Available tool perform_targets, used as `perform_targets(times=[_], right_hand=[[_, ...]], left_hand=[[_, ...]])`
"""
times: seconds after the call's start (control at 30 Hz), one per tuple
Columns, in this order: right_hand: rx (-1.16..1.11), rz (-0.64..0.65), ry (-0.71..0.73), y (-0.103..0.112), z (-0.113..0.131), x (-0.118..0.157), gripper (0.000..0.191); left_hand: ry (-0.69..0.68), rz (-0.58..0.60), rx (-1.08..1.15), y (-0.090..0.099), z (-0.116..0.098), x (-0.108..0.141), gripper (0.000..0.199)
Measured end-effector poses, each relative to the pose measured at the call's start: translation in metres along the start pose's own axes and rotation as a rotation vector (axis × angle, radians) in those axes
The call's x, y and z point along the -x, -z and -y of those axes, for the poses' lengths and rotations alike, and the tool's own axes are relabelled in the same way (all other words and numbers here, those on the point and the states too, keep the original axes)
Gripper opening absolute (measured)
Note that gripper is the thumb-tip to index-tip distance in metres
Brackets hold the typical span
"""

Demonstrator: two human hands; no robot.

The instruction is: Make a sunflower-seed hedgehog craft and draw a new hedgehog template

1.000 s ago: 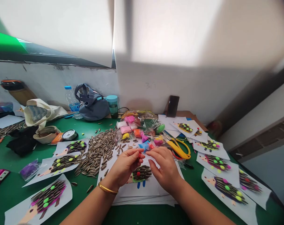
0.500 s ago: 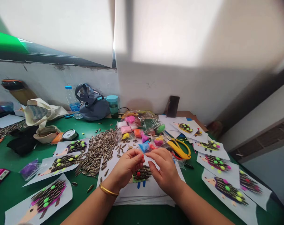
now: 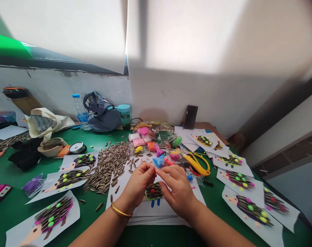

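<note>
Over a sheet of white paper (image 3: 171, 209), my two hands meet at the fingertips. My left hand (image 3: 139, 185), with a gold bangle on its wrist, is closed in a pinch on a small bit of red clay, now mostly covered by the fingers. Touching those fingertips is the index finger of my right hand (image 3: 178, 188), whose thumb stands apart. Partly hidden beneath them is a hedgehog picture (image 3: 153, 192) with sunflower-seed spines, one red clay ball (image 3: 152, 191) and blue legs.
Left of the sheet lies a heap of sunflower seeds (image 3: 109, 157). Bagged coloured clay (image 3: 151, 140) and yellow-handled scissors (image 3: 198, 163) are behind my hands. Finished hedgehog sheets (image 3: 248, 206) line both sides. A phone (image 3: 190, 117) leans on the wall near a blue bag (image 3: 103, 118).
My right index finger has come in against my left fingertips. The red clay bit, visible between the hands before, is now mostly covered.
</note>
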State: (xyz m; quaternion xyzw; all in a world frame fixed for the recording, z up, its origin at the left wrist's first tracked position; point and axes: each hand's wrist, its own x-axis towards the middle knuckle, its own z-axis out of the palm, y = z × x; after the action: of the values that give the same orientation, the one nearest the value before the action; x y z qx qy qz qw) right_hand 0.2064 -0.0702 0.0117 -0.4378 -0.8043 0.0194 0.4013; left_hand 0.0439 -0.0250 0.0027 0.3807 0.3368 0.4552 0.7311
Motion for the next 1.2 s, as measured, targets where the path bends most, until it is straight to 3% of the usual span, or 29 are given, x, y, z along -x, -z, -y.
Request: perform_targets(times=[0.27, 0.6, 0.87, 1.03, 1.2], right_hand=[[0.138, 0.009, -0.04, -0.005, -0.003, 0.002, 0.046], [0.077, -0.024, -0.025, -0.002, -0.004, 0.002, 0.046], [-0.138, -0.116, -0.108, -0.001, -0.01, 0.005, 0.027], [-0.224, -0.169, -0.136, 0.0, -0.007, 0.003, 0.011], [-0.213, -0.177, -0.145, 0.001, -0.005, 0.003, 0.009]], left_hand=[[-0.01, -0.073, -0.023, -0.001, -0.001, 0.0, 0.031], [0.017, -0.013, 0.022, -0.001, -0.002, -0.001, 0.026], [0.172, 0.142, -0.088, 0.001, -0.002, 0.005, 0.029], [0.191, 0.135, -0.103, 0.0, -0.001, 0.006, 0.031], [0.198, 0.151, -0.139, -0.002, -0.003, 0.006, 0.03]])
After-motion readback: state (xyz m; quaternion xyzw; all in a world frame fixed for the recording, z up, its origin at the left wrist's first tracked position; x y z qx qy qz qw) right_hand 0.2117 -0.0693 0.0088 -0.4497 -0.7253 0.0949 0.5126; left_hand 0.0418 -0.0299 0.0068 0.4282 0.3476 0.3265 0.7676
